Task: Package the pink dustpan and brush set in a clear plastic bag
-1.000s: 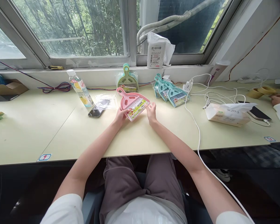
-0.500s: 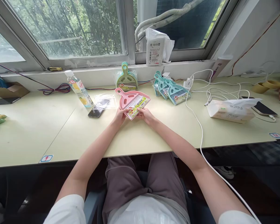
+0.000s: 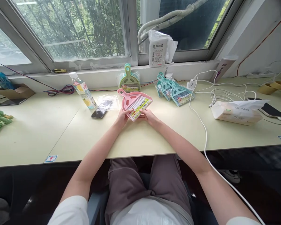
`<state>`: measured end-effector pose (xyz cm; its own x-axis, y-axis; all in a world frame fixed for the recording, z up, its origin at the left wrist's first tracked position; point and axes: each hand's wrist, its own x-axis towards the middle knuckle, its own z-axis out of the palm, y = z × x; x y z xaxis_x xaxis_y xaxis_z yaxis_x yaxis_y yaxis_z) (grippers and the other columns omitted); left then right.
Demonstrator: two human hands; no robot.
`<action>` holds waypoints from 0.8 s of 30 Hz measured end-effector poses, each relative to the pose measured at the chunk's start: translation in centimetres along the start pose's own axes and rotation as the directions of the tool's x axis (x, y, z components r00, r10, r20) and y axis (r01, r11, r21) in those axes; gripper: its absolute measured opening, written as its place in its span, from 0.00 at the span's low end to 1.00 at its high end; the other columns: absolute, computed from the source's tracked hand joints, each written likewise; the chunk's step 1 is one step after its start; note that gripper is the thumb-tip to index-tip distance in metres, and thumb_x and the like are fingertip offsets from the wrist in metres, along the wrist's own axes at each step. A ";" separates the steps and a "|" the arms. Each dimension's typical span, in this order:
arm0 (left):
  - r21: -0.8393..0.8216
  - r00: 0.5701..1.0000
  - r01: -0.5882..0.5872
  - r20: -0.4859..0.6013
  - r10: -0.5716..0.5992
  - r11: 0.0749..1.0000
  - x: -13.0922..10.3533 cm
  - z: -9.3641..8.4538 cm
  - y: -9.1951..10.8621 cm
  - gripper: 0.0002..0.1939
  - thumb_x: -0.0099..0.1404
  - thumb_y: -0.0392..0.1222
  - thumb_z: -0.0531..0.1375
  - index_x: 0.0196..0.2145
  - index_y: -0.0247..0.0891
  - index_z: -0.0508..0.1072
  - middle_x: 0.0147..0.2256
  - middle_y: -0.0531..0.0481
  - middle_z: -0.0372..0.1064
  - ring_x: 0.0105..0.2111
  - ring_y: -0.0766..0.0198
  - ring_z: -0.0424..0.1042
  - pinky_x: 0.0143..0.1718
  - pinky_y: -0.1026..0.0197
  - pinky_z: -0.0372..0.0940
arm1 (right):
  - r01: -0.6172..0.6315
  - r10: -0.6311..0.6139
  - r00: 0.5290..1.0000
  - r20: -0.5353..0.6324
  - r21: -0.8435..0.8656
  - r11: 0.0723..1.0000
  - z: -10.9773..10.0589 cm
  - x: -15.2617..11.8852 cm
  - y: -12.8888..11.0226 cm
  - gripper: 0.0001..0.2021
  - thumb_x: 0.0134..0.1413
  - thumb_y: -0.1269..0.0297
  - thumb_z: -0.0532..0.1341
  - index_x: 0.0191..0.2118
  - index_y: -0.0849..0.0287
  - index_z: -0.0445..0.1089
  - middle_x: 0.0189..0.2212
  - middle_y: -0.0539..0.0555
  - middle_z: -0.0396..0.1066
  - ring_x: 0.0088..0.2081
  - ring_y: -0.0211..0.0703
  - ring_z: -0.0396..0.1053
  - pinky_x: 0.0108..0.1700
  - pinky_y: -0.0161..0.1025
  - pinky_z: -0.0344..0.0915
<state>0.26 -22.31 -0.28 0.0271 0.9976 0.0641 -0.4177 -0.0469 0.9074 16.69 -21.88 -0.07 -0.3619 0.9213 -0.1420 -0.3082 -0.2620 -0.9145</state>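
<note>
- The pink dustpan-and-brush set (image 3: 128, 97) is at the middle of the table (image 3: 93, 137), in front of the person, held at its wide end by both hands; whether it touches the tabletop cannot be told.
- The left hand (image 3: 122, 118) has its fingers closed on the set's near left corner, thumb on top.
- The right hand (image 3: 149, 117) pinches the printed card (image 3: 142, 106) side narrowly, thumb above, fingers underneath.
- For a steady hold, both thumbs would best press lightly: the card looks thin and could crease, and the bristles (image 3: 135, 103) could bend.
- Supporting the hard pan from below, with the handle pointing away, should keep brush and pan nested.
- The green set (image 3: 129, 80) by the wall and the teal sets (image 3: 168, 89) sit in clear wrapping.
- A clear bag (image 3: 111, 101) lies flat, partly over a phone (image 3: 99, 113).
- The lemon-labelled bottle (image 3: 84, 93) is capped; its fill level is unclear.
- An open carton (image 3: 18, 92) has a blue package (image 3: 2, 80) at it, whether inside or behind being uncertain.
- The tissue pack (image 3: 236, 116) has a tissue sticking out.
</note>
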 end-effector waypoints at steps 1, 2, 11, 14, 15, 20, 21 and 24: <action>0.003 1.000 0.003 -0.001 -0.002 1.000 0.0 0.0 0.0 0.33 0.48 0.30 0.67 0.53 0.37 0.68 0.43 0.45 0.76 0.42 0.55 0.76 0.46 0.54 0.71 | -0.006 0.006 1.000 0.003 -0.006 1.000 0.0 0.0 0.0 0.08 0.64 0.71 0.53 0.43 0.64 0.69 0.34 0.57 0.79 0.31 0.41 0.77 0.41 0.43 0.76; 0.005 1.000 0.004 0.000 -0.004 1.000 0.0 0.0 0.0 0.32 0.48 0.30 0.67 0.52 0.36 0.69 0.43 0.45 0.76 0.42 0.55 0.76 0.46 0.54 0.71 | -0.011 0.011 1.000 0.005 -0.010 1.000 0.0 0.1 0.1 0.08 0.64 0.71 0.53 0.43 0.63 0.68 0.34 0.57 0.79 0.31 0.42 0.77 0.41 0.43 0.76; 0.040 1.000 0.004 -0.009 -0.004 0.999 -0.1 -0.1 -0.1 0.35 0.48 0.32 0.67 0.55 0.38 0.67 0.42 0.45 0.76 0.43 0.54 0.76 0.43 0.56 0.71 | 0.012 -0.011 0.999 -0.039 0.011 1.000 -0.2 0.6 0.4 0.07 0.66 0.69 0.53 0.41 0.63 0.68 0.36 0.57 0.79 0.31 0.40 0.76 0.41 0.41 0.75; 0.050 0.999 0.021 -0.033 -0.019 0.999 -0.1 0.0 0.0 0.35 0.49 0.32 0.67 0.56 0.38 0.66 0.43 0.44 0.76 0.42 0.54 0.76 0.42 0.55 0.71 | -0.007 0.009 0.998 -0.056 0.032 0.999 -0.2 0.5 0.3 0.06 0.64 0.71 0.55 0.40 0.64 0.68 0.36 0.57 0.79 0.31 0.39 0.76 0.41 0.39 0.75; 0.051 0.999 0.023 -0.038 -0.021 0.998 -0.1 0.0 0.0 0.35 0.49 0.33 0.67 0.55 0.37 0.66 0.43 0.44 0.76 0.42 0.54 0.76 0.42 0.56 0.72 | -0.013 0.016 0.998 -0.059 0.041 0.999 -0.2 0.5 0.2 0.06 0.65 0.71 0.55 0.40 0.64 0.68 0.35 0.57 0.79 0.31 0.39 0.76 0.41 0.39 0.75; 0.048 0.999 0.023 -0.049 -0.020 0.999 0.2 -0.2 -0.3 0.31 0.49 0.33 0.67 0.52 0.37 0.68 0.42 0.45 0.76 0.41 0.56 0.76 0.41 0.58 0.72 | -0.029 0.033 0.997 -0.070 0.064 0.998 -0.1 0.4 0.2 0.07 0.66 0.70 0.53 0.40 0.63 0.68 0.33 0.56 0.79 0.30 0.38 0.76 0.39 0.37 0.75; 0.047 0.998 0.025 -0.052 -0.022 0.999 0.3 -0.2 -0.4 0.32 0.48 0.33 0.67 0.52 0.37 0.68 0.42 0.46 0.76 0.41 0.57 0.76 0.41 0.58 0.72 | -0.027 0.032 0.997 -0.068 0.064 0.998 -0.1 0.4 0.2 0.07 0.66 0.69 0.53 0.40 0.63 0.68 0.33 0.55 0.79 0.30 0.38 0.76 0.39 0.37 0.75; 0.047 0.999 0.024 -0.047 -0.022 0.999 0.2 -0.2 -0.4 0.34 0.48 0.32 0.67 0.55 0.38 0.67 0.43 0.46 0.76 0.41 0.56 0.76 0.42 0.56 0.72 | -0.033 0.037 0.996 -0.075 0.057 0.998 -0.1 0.5 0.3 0.07 0.66 0.68 0.54 0.39 0.63 0.68 0.32 0.55 0.79 0.31 0.38 0.76 0.38 0.36 0.75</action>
<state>0.30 -22.07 -0.71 -0.0067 0.9997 0.0246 -0.3742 -0.0253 0.9270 16.57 -21.48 -0.42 -0.3057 0.9300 -0.2040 -0.3458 -0.3080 -0.8863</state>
